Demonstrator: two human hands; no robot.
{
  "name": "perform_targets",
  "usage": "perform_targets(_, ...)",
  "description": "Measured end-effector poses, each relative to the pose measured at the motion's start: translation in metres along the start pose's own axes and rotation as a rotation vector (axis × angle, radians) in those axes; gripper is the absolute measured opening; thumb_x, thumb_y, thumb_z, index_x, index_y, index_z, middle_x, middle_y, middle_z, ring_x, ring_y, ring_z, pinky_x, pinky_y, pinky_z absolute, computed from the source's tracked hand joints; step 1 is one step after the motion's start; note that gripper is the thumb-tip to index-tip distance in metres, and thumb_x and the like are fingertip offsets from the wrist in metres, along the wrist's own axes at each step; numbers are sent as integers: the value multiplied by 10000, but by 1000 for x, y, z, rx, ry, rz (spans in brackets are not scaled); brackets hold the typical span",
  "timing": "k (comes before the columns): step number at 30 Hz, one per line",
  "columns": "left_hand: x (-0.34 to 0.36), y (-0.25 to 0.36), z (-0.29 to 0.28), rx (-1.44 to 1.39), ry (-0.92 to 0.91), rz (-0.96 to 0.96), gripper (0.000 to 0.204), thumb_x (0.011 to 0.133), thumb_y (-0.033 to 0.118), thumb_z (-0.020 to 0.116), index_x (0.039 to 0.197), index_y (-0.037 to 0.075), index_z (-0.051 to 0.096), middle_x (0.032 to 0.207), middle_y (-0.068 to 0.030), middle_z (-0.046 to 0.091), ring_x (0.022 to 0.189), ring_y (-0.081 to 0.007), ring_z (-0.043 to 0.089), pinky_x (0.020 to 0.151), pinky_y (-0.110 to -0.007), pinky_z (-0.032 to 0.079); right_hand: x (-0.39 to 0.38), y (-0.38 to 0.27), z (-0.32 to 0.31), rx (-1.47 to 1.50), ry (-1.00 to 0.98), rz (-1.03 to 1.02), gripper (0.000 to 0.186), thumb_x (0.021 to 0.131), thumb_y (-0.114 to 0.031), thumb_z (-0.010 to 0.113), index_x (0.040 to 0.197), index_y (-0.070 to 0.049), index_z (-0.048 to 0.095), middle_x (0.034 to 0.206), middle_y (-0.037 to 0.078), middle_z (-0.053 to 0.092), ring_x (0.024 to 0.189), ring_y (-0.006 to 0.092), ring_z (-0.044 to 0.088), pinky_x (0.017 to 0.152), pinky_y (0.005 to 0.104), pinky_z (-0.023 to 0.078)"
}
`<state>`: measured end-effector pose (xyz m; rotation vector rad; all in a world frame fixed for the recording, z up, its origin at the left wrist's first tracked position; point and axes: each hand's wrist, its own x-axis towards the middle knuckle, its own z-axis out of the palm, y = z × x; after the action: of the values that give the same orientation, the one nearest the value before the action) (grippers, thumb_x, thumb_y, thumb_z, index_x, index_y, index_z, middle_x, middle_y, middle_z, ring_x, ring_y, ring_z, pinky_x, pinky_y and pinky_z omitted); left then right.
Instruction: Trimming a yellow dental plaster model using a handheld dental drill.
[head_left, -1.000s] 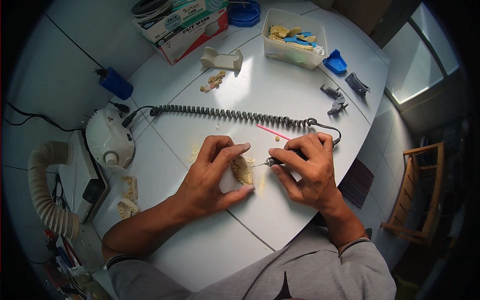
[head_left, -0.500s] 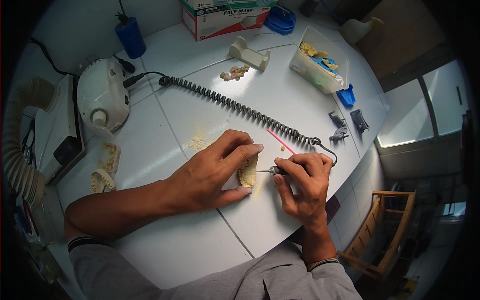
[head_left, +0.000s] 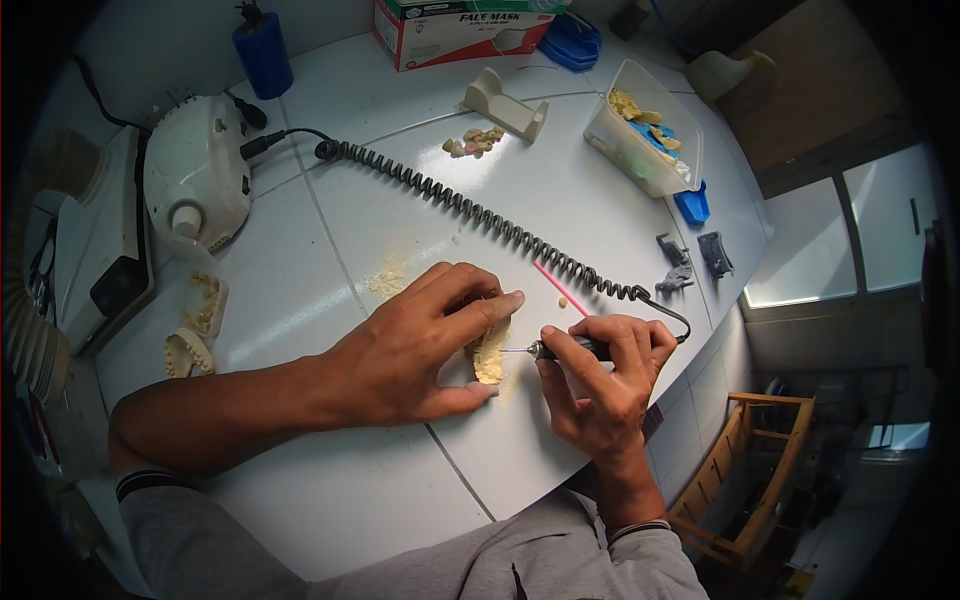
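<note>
My left hand [head_left: 415, 350] grips a yellow plaster dental model [head_left: 489, 362] between thumb and fingers, low over the white tiled table. In my right hand [head_left: 605, 375] is a black rotary handpiece [head_left: 555, 348], held like a pen. Its thin metal bur points left and meets the model's right edge, as far as I can see. Pale dust lies just right of the model. From the handpiece a coiled black cord [head_left: 450, 205] runs up-left to a white control unit [head_left: 200, 175]. My fingers hide part of the model.
Behind my hands lie a pink stick [head_left: 560, 288] and yellow shavings [head_left: 386, 276]. A cream handpiece rest [head_left: 505, 105], small tooth-like pieces [head_left: 473, 142] and a clear tub of scraps [head_left: 642, 135] stand farther back. Another dental model [head_left: 187, 354] sits at left, grey pieces [head_left: 716, 255] at right.
My right hand has brought the handpiece slightly left, with its bur now at the model's edge. The left hand still grips the model, which is turned a little. The whole view has shifted slightly.
</note>
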<state>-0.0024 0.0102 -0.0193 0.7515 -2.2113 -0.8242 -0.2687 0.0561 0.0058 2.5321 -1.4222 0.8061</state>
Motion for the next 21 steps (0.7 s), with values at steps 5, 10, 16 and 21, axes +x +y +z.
perform_targets(5, 0, 0, -2, 16, -15, -10, 871, 786, 239, 957, 1557, 22, 617, 1368, -203, 614, 1281, -363, 628, 1095, -464, 572, -4, -2, 2, -5, -19, 12, 366, 776, -184, 902, 1141, -184, 864, 1038, 17, 692, 961, 195, 620, 1012, 442, 327)
perform_targets(10, 1, -1, -1, 14, -12, -10, 876, 785, 242, 959, 1562, 28, 616, 1374, -200, 618, 1276, -363, 627, 1091, -466, 570, -4, -3, 3, -15, -26, 10, 354, 790, -208, 916, 1140, -182, 865, 1037, 16, 690, 963, 191, 613, 1012, 442, 325)
perform_targets(16, 0, -1, -1, 8, -14, -21, 889, 780, 236, 966, 1573, 46, 612, 1382, -200, 618, 1278, -360, 623, 1091, -464, 571, -4, -3, 3, -18, -36, 19, 363, 791, -206, 925, 1149, -185, 867, 1038, 18, 690, 961, 191, 609, 1012, 443, 324)
perform_targets(21, 0, 0, -2, 2, -22, -31, 895, 779, 236, 968, 1578, 47, 609, 1386, -198, 618, 1283, -360, 621, 1091, -464, 572, -3, -4, 3, -7, -48, 17, 373, 785, -206, 933, 1152, -184, 867, 1040, 23, 692, 967, 196, 614, 1019, 442, 324)
